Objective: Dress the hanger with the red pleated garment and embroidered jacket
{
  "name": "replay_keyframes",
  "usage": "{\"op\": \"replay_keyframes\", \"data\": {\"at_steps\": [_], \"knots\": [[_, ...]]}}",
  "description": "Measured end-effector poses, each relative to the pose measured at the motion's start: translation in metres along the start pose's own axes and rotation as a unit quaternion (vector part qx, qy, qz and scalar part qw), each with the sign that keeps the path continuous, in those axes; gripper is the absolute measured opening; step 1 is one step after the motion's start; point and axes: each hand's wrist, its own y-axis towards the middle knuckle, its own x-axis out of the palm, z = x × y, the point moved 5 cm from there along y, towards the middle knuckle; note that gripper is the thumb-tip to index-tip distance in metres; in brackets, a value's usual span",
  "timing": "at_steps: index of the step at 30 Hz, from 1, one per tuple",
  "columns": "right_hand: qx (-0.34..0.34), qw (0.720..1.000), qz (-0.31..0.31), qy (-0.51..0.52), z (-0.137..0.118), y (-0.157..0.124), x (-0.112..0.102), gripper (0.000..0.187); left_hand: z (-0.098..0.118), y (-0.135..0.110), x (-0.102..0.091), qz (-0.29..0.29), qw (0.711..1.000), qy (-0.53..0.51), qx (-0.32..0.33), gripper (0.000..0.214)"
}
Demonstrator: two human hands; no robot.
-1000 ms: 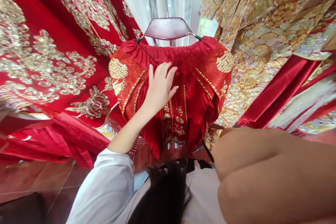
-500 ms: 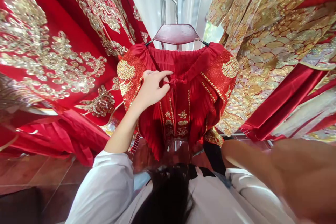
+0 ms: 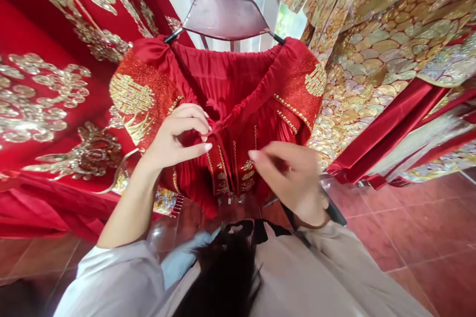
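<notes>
A red pleated garment [image 3: 223, 64] with a gathered band and gold embroidery hangs in front of me from a clip hanger [image 3: 226, 16]. My left hand [image 3: 182, 136] is at the front of the band, its fingertips closed on the red tie cord [image 3: 217, 125] by its knot. Lower and to the right, my right hand [image 3: 293, 178] is in front of the garment, somewhat blurred. Its fingers are curled, with thumb and forefinger together. Whatever may be pinched there is too small to make out.
Red clothing with silver-gold beading [image 3: 33, 84] hangs close on the left. On the right hang gold scale-patterned garments [image 3: 379, 59] and red velvet strips [image 3: 386, 129]. Reddish floor tiles [image 3: 412, 223] lie below. My dark hair [image 3: 226, 272] hangs into the lower view.
My right hand has come from the lower right edge to the front of the garment. My left hand stays at the cord. The garment now appears larger and further left.
</notes>
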Motion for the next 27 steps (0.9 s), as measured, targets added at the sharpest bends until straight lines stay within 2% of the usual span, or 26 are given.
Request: {"op": "replay_keyframes", "data": {"at_steps": [3, 5, 8, 10, 13, 16, 19, 21, 25, 27], "knots": [[0.028, 0.999, 0.028, 0.005, 0.025, 0.033, 0.049, 0.02, -0.002, 0.01, 0.012, 0.0, 0.998, 0.055, -0.01, 0.034], [0.059, 0.997, 0.043, 0.016, 0.043, 0.048, 0.078, 0.021, 0.003, 0.011, 0.019, 0.021, 0.994, 0.108, -0.01, 0.035], [0.087, 0.991, 0.037, 0.096, 0.059, 0.055, 0.101, 0.023, 0.01, 0.008, 0.022, 0.042, 0.984, 0.171, -0.012, 0.03], [0.093, 0.981, 0.049, 0.161, 0.06, 0.051, 0.1, 0.026, 0.014, 0.006, 0.021, 0.029, 0.982, 0.185, -0.011, 0.028], [0.057, 0.971, 0.085, 0.214, 0.05, 0.035, 0.08, 0.032, 0.015, 0.005, 0.016, 0.008, 0.984, 0.18, -0.008, 0.031], [0.017, 0.965, 0.044, 0.258, 0.037, 0.016, 0.063, 0.035, 0.013, 0.008, 0.013, 0.007, 0.988, 0.152, -0.003, 0.031], [0.032, 0.962, 0.015, 0.269, 0.039, 0.003, 0.055, 0.035, 0.016, 0.012, 0.018, -0.032, 0.993, 0.111, 0.013, 0.031], [0.041, 0.969, 0.043, 0.238, 0.045, 0.002, 0.052, 0.033, 0.018, 0.014, 0.021, -0.039, 0.994, 0.097, 0.013, 0.03], [0.022, 0.971, 0.176, 0.16, 0.049, 0.012, 0.041, 0.021, 0.019, 0.013, 0.022, 0.005, 0.997, 0.08, -0.015, 0.023], [-0.001, 0.972, 0.191, 0.141, 0.045, 0.02, 0.039, 0.018, 0.019, 0.011, 0.022, 0.012, 0.997, 0.072, -0.027, 0.021]]}}
